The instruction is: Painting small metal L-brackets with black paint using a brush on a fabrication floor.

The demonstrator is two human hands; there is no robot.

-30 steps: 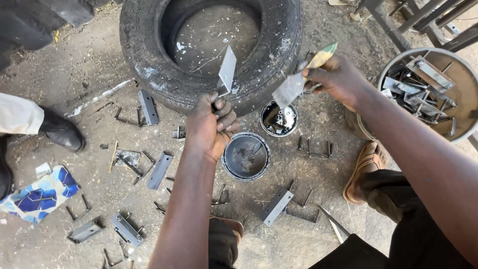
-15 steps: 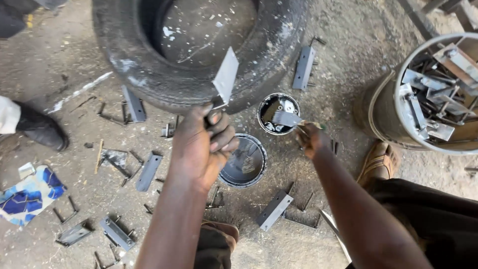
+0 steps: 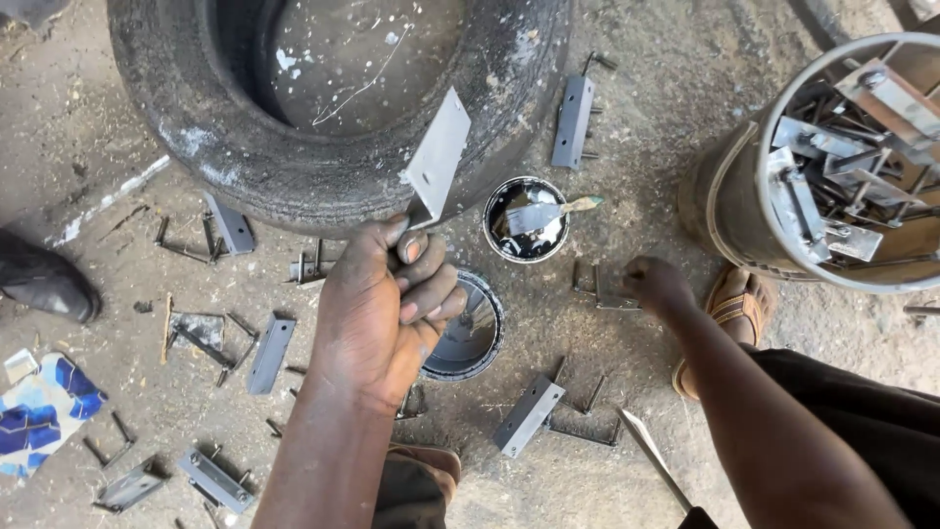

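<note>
One worn tyre (image 3: 245, 147) lies on the dusty ground, with a metal bucket (image 3: 729, 211) of grey brackets at the right. Near the centre, the left hand (image 3: 382, 313) is closed around the lower end of a flat grey metal plate (image 3: 438, 157), holding it tilted upright over the tyre's rim. The right hand (image 3: 656, 286) reaches down to a bracket (image 3: 602, 289) on the ground; whether it grips cannot be told. Between the hands, a small paint tin (image 3: 527, 218) holds a brush (image 3: 553, 211) resting across it.
</note>
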